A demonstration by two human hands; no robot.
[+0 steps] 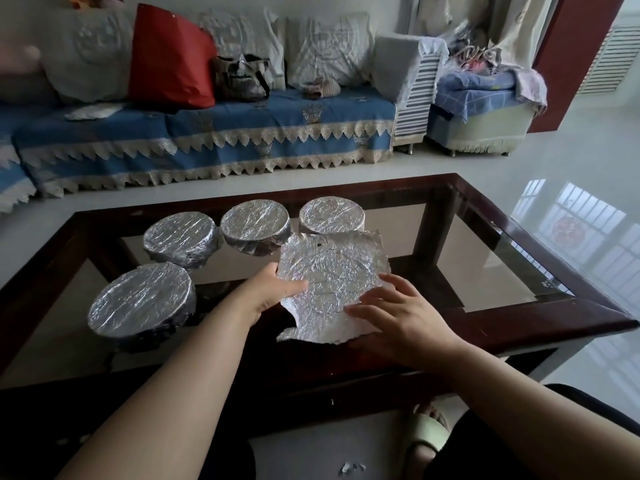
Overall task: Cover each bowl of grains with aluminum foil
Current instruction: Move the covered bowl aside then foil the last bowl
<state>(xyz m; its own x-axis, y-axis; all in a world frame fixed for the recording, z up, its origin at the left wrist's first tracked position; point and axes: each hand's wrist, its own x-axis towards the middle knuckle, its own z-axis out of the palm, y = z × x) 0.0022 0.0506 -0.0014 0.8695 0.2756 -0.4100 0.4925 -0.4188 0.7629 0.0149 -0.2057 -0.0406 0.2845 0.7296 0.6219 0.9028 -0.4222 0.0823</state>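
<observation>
Four foiled bowls point(180, 233) | glass table point(502, 271) | sofa point(207, 133) | left hand point(273, 292) pinches foil sheet point(332, 271), right hand point(398, 317) flat

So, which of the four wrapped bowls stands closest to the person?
The front-left bowl, alone in the near row beside the left forearm. The other three stand in a row behind it, toward the sofa.

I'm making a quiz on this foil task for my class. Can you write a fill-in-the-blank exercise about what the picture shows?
1. ____ bowls on the glass table are already wrapped in foil.
2. The left hand pinches the loose foil sheet at its ____ edge.
3. The right hand rests on the sheet with its fingers ____.
4. The cushion on the sofa is ____.

Missing words: four; left; spread; red
</observation>
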